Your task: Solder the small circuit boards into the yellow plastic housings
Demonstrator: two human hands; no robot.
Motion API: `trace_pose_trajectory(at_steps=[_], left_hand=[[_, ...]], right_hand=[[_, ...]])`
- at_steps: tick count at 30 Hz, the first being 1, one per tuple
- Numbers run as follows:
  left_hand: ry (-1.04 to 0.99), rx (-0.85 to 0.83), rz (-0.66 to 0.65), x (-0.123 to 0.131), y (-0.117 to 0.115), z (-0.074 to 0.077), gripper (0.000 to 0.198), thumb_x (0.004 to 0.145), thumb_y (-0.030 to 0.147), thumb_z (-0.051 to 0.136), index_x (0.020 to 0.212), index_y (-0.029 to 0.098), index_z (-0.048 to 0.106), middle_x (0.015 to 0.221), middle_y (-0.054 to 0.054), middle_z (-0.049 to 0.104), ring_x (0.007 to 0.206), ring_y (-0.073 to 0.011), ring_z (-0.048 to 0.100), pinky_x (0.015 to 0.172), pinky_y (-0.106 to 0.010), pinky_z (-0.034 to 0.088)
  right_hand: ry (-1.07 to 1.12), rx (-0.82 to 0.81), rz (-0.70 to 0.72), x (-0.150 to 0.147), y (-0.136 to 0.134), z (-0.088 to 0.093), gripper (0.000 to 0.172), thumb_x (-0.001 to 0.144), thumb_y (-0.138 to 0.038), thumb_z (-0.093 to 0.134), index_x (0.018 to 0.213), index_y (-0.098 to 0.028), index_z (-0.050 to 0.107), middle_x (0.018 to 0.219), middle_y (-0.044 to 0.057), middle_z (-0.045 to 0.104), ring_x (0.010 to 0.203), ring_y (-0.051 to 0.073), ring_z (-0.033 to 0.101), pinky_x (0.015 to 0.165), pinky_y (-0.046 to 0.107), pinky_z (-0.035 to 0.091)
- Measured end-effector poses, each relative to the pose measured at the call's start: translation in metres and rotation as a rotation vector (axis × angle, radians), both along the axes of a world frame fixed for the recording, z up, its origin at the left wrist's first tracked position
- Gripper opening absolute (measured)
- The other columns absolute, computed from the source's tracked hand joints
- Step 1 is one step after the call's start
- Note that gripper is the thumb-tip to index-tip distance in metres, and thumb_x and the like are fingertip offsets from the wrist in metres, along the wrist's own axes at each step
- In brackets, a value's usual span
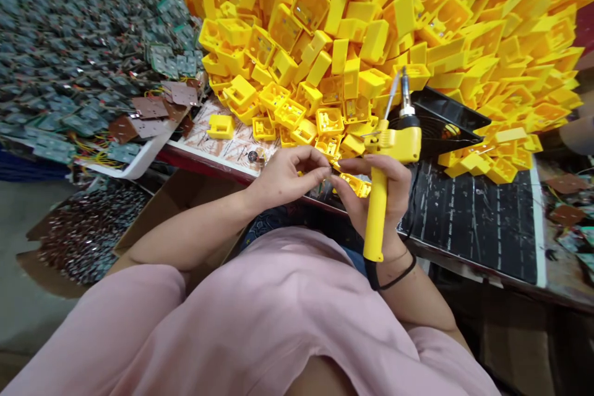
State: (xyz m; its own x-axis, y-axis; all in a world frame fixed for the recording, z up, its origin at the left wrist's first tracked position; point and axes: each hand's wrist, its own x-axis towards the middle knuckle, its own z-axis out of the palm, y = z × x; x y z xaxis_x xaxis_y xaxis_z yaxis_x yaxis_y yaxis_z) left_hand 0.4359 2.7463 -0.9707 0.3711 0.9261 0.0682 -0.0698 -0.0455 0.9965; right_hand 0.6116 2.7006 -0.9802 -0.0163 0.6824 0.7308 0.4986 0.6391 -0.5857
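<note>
A yellow soldering gun (379, 213) rests in my right hand (392, 189), its handle pointing down and its metal tip and feed tube pointing up. Thumb and forefinger of that hand reach forward and pinch toward my left fingertips. My left hand (292, 176) is closed in a pinch at the same spot; whatever small piece lies between the fingertips is hidden. Just beneath the fingers sits a yellow plastic housing (355, 185), partly covered by them. Several more yellow housings (329, 120) lie right behind both hands.
A high heap of yellow housings (371, 31) covers the back of the bench. Green circuit boards (93, 43) are piled at left. Beside the gun stands a black fan (448, 117). A small round part (253, 156) lies near the edge. Below left, a cardboard box (88, 235) holds small parts.
</note>
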Motion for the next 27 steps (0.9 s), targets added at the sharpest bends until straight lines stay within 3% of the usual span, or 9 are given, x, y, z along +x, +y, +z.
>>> trace_pose_trajectory(at_steps=[6,9,14,16,20,22,27], left_hand=[[0.06,0.088,-0.058,0.001,0.0,-0.002,0.021,0.081,0.034,0.076,0.081,0.016,0.066,0.073,-0.001,0.067,0.064,-0.0105,0.059,0.063,-0.023,0.049],[0.143,0.151,-0.098,-0.003,0.004,0.006,0.017,0.083,0.032,0.07,0.081,0.016,0.066,0.074,-0.001,0.068,0.065,-0.0106,0.059,0.064,-0.022,0.048],[0.51,0.497,-0.219,-0.02,0.018,0.031,0.013,0.089,0.027,0.059,0.085,0.018,0.068,0.08,-0.001,0.071,0.074,-0.0131,0.063,0.072,-0.024,0.047],[0.706,0.629,-0.231,-0.029,0.025,0.035,0.016,0.09,0.028,0.055,0.088,0.019,0.069,0.081,-0.002,0.07,0.075,-0.0151,0.064,0.072,-0.025,0.046],[1.067,0.672,-0.26,-0.042,0.034,0.02,0.026,0.092,0.031,0.05,0.092,0.018,0.072,0.084,-0.007,0.072,0.079,-0.0218,0.067,0.07,-0.03,0.044],[1.108,0.629,-0.255,-0.046,0.035,0.008,0.029,0.093,0.033,0.048,0.094,0.017,0.073,0.085,-0.007,0.073,0.081,-0.023,0.069,0.072,-0.031,0.045],[1.056,0.582,-0.201,-0.052,0.033,-0.002,0.029,0.089,0.034,0.05,0.092,0.017,0.074,0.083,-0.007,0.075,0.079,-0.0214,0.069,0.072,-0.029,0.046]], right_hand=[[0.048,-0.029,-0.021,-0.007,0.005,0.0,0.042,0.092,-0.012,0.073,0.123,-0.028,0.05,0.092,-0.005,0.072,0.077,0.013,0.075,0.079,0.029,0.062],[0.053,-0.032,-0.047,-0.007,0.004,-0.002,0.042,0.092,-0.014,0.074,0.123,-0.028,0.051,0.094,-0.004,0.072,0.079,0.015,0.076,0.08,0.03,0.062],[-0.04,0.011,0.015,0.003,0.004,0.001,0.047,0.09,-0.011,0.075,0.128,-0.03,0.052,0.087,-0.007,0.072,0.073,0.012,0.073,0.082,0.029,0.061],[-0.076,0.011,-0.012,0.012,0.001,0.002,0.044,0.088,-0.011,0.077,0.123,-0.029,0.057,0.085,-0.007,0.072,0.069,0.013,0.072,0.078,0.028,0.061],[-0.043,-0.033,-0.049,0.035,-0.017,0.005,0.018,0.094,-0.031,0.075,0.11,-0.028,0.067,0.075,-0.005,0.071,0.059,0.013,0.069,0.063,0.027,0.059],[-0.068,-0.046,-0.043,0.045,-0.027,0.008,0.019,0.1,-0.042,0.066,0.112,-0.028,0.07,0.074,-0.003,0.072,0.059,0.015,0.069,0.06,0.029,0.057],[-0.495,0.029,0.093,0.055,-0.017,0.006,0.018,0.098,-0.018,0.067,0.115,-0.025,0.066,0.088,-0.001,0.077,0.072,0.013,0.07,0.069,0.025,0.053]])
